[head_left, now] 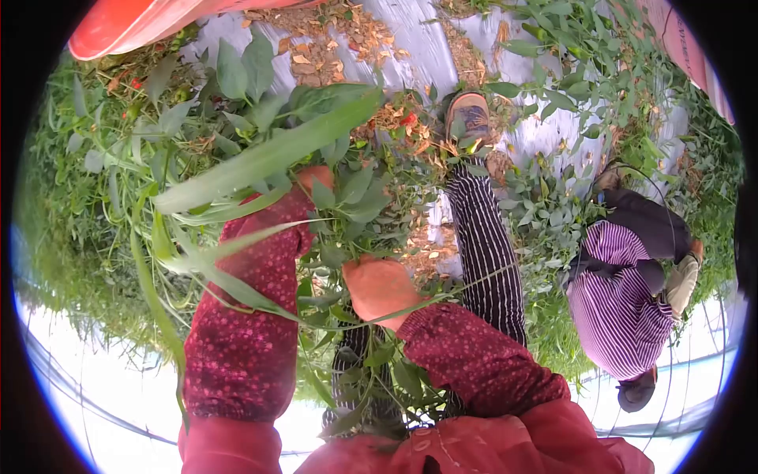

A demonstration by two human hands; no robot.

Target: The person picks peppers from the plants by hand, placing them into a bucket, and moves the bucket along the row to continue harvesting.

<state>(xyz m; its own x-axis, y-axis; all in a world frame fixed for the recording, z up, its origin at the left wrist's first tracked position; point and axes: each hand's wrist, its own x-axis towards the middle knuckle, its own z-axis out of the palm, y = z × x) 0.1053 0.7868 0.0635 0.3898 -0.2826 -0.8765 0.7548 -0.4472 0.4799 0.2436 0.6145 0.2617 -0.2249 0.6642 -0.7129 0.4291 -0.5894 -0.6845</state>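
Hands apart, gloved. Left hand (316,178) is sunk in the leafy plant (351,197) beyond it, grip not discernible. Right hand (380,288), nearer the body, looks closed on thin stems (377,359). Judged step: gathering stems. The next move calls for a firm low hold, clear of the grass blade (268,158).

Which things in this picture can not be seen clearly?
1. Left hand: head view, fingers hidden by leaves; grip unclear.
2. Right hand: head view, fingertips buried among stems.
3. Orange object: head view, cut off by the top edge.
4. Small red fruits: head view, too small to identify.
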